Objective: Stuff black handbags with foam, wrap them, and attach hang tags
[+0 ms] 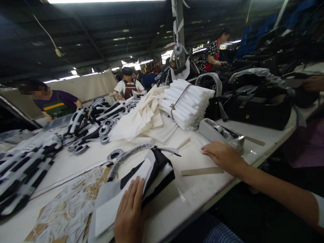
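My left hand point(130, 209) lies with fingers stretched over a white foam sheet point(108, 212) on a black bag point(159, 171). The bag lies on its side, and its handle, wrapped in clear film, arches behind it. To the right, my right hand point(225, 156) is spread low over the table, holding nothing, beside a grey tape dispenser point(216, 133). A flat tan strip point(201, 171) lies just left of that hand. Whether my right fingertips touch the table or the dispenser cannot be made out.
Behind stands a tied stack of white foam point(185, 103) beside cream sheets point(140, 117). Wrapped handles point(22, 169) pile up at left, near paper scraps point(72, 203). A finished black bag point(259, 108) stands at right. Three people work beyond; another person's hand shows at far right.
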Tool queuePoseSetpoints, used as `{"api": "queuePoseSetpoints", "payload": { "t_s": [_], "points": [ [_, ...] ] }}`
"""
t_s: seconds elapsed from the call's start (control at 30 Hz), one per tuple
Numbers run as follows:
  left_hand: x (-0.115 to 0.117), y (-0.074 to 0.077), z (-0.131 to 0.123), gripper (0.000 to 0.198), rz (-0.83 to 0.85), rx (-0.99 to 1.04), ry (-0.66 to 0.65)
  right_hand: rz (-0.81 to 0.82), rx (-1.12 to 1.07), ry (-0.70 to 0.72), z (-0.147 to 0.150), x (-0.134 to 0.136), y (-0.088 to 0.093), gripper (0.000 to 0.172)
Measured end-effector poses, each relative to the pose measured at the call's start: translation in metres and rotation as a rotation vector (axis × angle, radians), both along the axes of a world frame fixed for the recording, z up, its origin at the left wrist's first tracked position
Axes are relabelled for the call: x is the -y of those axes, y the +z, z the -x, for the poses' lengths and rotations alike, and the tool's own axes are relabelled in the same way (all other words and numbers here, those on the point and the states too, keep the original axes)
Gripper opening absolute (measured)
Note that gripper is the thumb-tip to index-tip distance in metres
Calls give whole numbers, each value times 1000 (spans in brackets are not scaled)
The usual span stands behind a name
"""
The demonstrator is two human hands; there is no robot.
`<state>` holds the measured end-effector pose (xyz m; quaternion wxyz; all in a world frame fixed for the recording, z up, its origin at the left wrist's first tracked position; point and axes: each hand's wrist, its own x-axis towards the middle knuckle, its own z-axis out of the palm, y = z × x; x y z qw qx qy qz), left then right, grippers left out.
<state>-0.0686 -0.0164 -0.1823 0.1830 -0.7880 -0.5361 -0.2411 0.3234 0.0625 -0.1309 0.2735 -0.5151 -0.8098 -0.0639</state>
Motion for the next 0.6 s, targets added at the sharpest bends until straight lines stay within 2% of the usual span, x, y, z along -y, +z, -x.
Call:
{"api": "queuePoseSetpoints", "payload": {
  "t_s": [0.07,0.17,0.23,0.3,0.4,0.43,0.53,0.6],
  "points": [
    [-1,5,2,79,11,50,30,79,-32,156,25,25,-6,24],
    [-3,10,3,81,21,103,54,305,-117,398,58,63,-13,24],
    [-4,12,3,80,25,122,64,442,-161,539,71,79,-15,25],
    [-5,13,3,79,10,135,76,466,-194,512,75,83,-19,27],
    [-6,13,3,76,-16,152,88,325,-170,248,75,73,-36,46],
    [-6,13,3,76,-20,156,89,287,-133,197,77,68,-45,54],
    [-6,13,2,76,-22,159,91,285,16,255,91,53,-70,74],
    [-6,13,2,77,-23,153,81,325,79,340,109,39,-80,75]
  ]
}}
